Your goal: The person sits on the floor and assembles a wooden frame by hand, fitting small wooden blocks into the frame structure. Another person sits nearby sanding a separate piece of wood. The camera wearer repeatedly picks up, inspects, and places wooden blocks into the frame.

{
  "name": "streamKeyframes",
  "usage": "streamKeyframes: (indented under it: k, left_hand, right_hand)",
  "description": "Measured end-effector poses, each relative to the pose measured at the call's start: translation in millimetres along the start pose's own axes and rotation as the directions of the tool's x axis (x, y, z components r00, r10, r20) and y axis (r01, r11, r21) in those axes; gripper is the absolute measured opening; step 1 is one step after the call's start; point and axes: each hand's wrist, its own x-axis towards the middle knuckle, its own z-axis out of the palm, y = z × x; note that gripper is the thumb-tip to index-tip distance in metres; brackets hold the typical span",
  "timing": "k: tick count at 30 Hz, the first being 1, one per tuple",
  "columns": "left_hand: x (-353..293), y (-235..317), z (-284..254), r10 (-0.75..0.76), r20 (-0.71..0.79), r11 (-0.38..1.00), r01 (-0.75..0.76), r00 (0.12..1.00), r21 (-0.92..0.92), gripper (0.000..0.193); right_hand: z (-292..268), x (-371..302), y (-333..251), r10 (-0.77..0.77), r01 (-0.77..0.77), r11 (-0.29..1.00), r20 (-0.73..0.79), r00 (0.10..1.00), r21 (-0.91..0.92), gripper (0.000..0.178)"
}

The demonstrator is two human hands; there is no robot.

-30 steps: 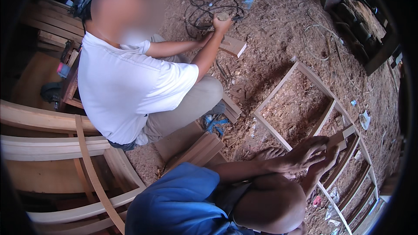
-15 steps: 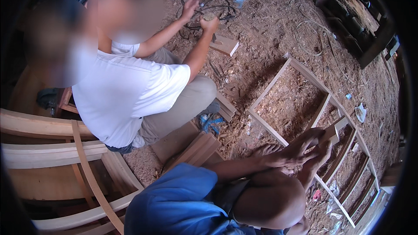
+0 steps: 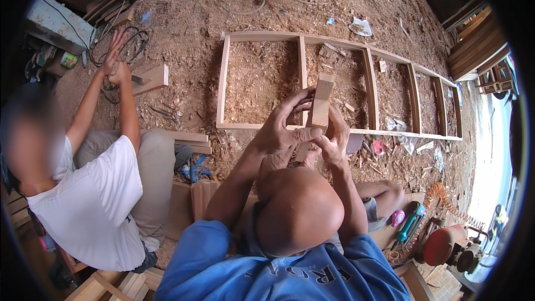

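Note:
My left hand [image 3: 280,126] and my right hand [image 3: 335,138] hold a short, pale wooden block [image 3: 320,110] between them, above my raised knee. The fingers of the left wrap its left side, with the thumb across its lower face. The right hand grips the opposite side. The block points away from me, and a thin wooden strip [image 3: 302,151] shows under my hands; whether the two are one piece I cannot tell. Just beyond lies a ladder-like wooden frame [image 3: 262,36] with several crosspieces, flat on the shavings.
At left a co-worker in a white shirt [image 3: 83,206] squats, hands at a dark blade on a wooden board [image 3: 153,79]. On my right lie a pink tape measure [image 3: 397,217], a teal power tool [image 3: 411,224], an orange coiled hose [image 3: 437,192] and a red tank [image 3: 444,244].
The view has swung to the right, bringing the whole frame and the tools on my right into sight. The block now points away from me. The co-worker's hands have come together.

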Motion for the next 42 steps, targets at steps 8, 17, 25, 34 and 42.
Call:
streamKeyframes:
  k: [8, 17, 25, 34, 42]
  left_hand:
    - [6.1, -3.3, 21.7, 0.05, -0.033, 0.981, -0.043, 0.998, 0.191, 0.089]
    - [6.4, -9.7, 35.3, 0.193, -0.342, 0.901, -0.028, 0.92, 0.434, 0.073]
    - [9.6, -34.0, 28.7, 0.488, -0.511, 0.675, 0.066, 0.708, 0.735, 0.07]
    - [8.1, -33.3, 32.4, 0.642, -0.435, 0.541, 0.03, 0.632, 0.841, 0.069]
    - [6.2, -37.7, 31.3, 0.664, -0.41, 0.55, -0.037, 0.626, 0.834, 0.068]
  right_hand:
    - [-25.7, -25.4, 17.4, 0.09, -0.093, 0.986, 0.032, 0.995, 0.138, 0.084]
    - [-22.4, -47.6, 42.3, 0.307, -0.324, 0.89, 0.105, 0.946, 0.322, 0.088]
    - [11.6, -30.6, 29.4, 0.23, -0.212, 0.962, -0.087, 0.969, 0.174, 0.068]
    - [35.3, 4.3, 30.5, 0.115, -0.121, 0.992, -0.206, 0.972, -0.017, 0.042]
    - [42.6, -1.3, 40.0, 0.164, -0.117, 0.977, -0.281, 0.946, 0.178, 0.035]
